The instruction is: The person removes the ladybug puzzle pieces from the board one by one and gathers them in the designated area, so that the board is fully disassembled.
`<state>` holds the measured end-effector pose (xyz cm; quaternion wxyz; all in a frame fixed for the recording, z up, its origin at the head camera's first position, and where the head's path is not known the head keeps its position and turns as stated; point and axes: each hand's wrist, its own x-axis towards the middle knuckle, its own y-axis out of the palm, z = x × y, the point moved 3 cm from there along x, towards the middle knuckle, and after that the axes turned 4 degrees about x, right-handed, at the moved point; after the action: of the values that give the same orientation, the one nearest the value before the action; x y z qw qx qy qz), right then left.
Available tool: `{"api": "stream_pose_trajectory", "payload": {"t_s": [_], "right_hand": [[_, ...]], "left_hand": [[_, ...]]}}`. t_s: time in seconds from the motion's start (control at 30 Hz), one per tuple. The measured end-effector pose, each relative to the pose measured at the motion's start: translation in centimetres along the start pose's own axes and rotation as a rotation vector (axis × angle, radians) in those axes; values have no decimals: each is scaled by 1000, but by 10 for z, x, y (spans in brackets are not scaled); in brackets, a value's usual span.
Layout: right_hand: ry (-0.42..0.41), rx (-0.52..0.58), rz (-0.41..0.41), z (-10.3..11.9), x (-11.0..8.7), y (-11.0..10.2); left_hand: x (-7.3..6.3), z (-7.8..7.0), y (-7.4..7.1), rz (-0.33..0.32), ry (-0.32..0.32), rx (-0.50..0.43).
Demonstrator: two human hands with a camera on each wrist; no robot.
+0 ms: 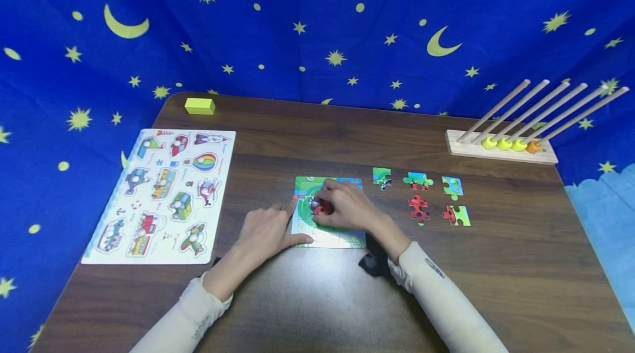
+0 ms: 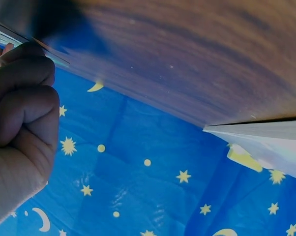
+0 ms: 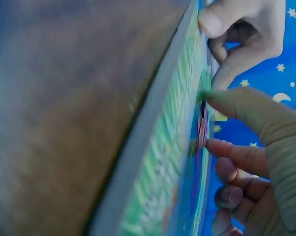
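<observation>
A jigsaw board (image 1: 339, 239) with a green and blue picture lies in front of me in the head view. At its left side my left hand (image 1: 265, 231) holds the board, thumb on the near left corner and forefinger along the edge; its other fingers are curled in the left wrist view. Above the middle of the board, my right hand (image 1: 349, 207) pinches a red ladybird puzzle piece (image 1: 325, 208) between thumb and fingers. The right wrist view shows the fingertips (image 3: 217, 146) against the piece, low on the board. Whether it sits flush cannot be told.
Several loose puzzle pieces (image 1: 419, 208) lie right of the board. A white peg puzzle (image 1: 225, 176) with vehicle pictures is at the left, and a yellow block (image 1: 200, 106) behind it. A wooden rod stand (image 1: 501, 150) with beads stands at the back right. Starry blue cloth (image 1: 278, 27) hangs behind.
</observation>
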<state>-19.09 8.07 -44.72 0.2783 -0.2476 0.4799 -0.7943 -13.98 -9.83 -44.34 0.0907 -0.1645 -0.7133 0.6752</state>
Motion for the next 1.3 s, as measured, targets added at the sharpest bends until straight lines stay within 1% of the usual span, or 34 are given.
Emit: {"api": "stream_pose_trajectory", "payload": {"t_s": [0.1, 0.23, 0.5, 0.67, 0.77, 0.9, 1.17, 1.3], "right_hand": [[-21, -20, 13, -1, 3, -2], [-54, -60, 6, -1, 4, -3], [-76, -68, 24, -3, 4, -2], [-80, -30, -21, -10, 2, -5], [-62, -3, -44, -16, -2, -10], [-50, -24, -49, -23, -15, -21], [-15, -84, -80, -41, -54, -43], [-2, -111, -91, -50, -69, -52]], "left_hand": [[0, 0, 0, 3, 0, -2], [0, 0, 0, 5, -2, -6], [-1, 0, 3, 1, -1, -21], [0, -1, 3, -8, -2, -13], [0, -1, 2, -7, -2, -6], [0, -2, 1, 5, -8, -12], [0, -1, 2, 8, -10, -34], [0, -1, 2, 12, -16, -36]]}}
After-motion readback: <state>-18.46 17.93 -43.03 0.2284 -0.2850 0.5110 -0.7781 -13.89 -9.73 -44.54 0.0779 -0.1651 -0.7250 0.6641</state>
